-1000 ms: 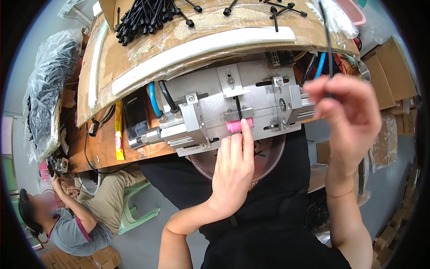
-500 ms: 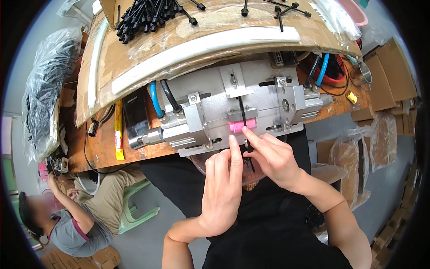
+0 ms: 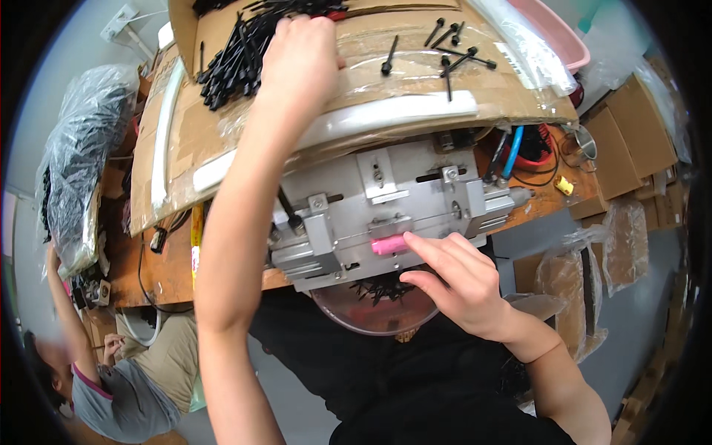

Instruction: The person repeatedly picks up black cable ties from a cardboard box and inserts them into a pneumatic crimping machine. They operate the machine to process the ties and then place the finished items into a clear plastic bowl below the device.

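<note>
My left hand [image 3: 300, 63] reaches over a pile of thin black rods with thick knobbed ends [image 3: 230, 70], on the cardboard at the back left. Its fingertips are mostly hidden, so a hold on a rod cannot be made out. My right hand [image 3: 460, 282] is open at the metal fixture [image 3: 348, 178], thumb apart from the fingers. Its index fingertip touches the right end of a small pink block [image 3: 389, 245] at the fixture's front. No rod lies across the block. Below the fixture's front edge, a clear pinkish bowl [image 3: 371, 324] holds several black rods.
Several loose rods [image 3: 469, 59] lie on the cardboard sheet [image 3: 356, 63]. Metal cylinders [image 3: 304, 256] flank the fixture, with a blue hose [image 3: 513, 152] at right. A bagged black bundle [image 3: 89, 148] stands at left. A co-worker [image 3: 126, 378] sits at lower left. Cardboard boxes [image 3: 630, 141] stand at right.
My left hand has moved from the fixture's front up to the rod pile. The rod that lay across the pink block is gone from the fixture. My right hand stays by the block.
</note>
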`<state>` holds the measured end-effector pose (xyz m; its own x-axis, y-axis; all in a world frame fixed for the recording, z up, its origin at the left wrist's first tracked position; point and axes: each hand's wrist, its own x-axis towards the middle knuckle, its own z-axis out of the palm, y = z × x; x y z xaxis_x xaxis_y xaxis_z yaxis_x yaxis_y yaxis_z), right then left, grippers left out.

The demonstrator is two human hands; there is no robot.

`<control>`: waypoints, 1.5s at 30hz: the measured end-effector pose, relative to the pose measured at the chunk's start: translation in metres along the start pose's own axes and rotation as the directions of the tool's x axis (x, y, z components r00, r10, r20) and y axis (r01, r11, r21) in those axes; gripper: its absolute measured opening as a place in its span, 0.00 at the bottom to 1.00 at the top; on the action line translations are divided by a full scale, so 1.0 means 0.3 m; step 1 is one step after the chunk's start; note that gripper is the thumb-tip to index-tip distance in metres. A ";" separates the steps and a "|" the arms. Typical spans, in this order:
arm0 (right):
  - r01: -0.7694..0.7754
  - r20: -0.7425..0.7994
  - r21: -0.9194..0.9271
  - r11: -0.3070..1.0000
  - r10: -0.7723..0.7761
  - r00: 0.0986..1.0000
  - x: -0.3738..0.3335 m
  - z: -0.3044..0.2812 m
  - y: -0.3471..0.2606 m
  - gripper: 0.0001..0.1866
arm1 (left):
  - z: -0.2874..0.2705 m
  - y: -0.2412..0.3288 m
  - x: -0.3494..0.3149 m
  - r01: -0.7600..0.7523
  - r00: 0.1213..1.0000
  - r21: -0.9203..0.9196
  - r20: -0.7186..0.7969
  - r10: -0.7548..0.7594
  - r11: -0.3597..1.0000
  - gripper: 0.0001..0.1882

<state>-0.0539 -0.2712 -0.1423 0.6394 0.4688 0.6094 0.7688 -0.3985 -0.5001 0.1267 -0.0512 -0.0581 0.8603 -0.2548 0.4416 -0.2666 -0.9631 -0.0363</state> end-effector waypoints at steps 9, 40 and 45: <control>-0.116 -0.172 -0.100 0.988 0.098 0.980 -0.030 -0.117 0.085 0.16 | -0.057 0.253 -0.407 -0.005 0.942 -0.287 -0.323 -0.092 0.958 0.12; -0.006 -0.054 -0.008 1.000 0.005 0.999 0.357 -0.083 0.088 0.10 | -0.124 0.016 -0.450 0.023 0.927 -0.378 -0.337 -0.161 0.925 0.20; 0.027 0.048 -0.039 0.999 -0.025 0.999 0.771 0.128 0.279 0.26 | -0.051 -0.382 -0.077 0.218 0.949 -0.379 -0.133 -0.286 0.899 0.23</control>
<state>0.1586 -0.1659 -0.0668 0.6199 0.5155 0.5917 0.7847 -0.4163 -0.4593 0.1306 0.0664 -0.0504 0.8349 0.0447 0.5485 -0.2175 -0.8887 0.4035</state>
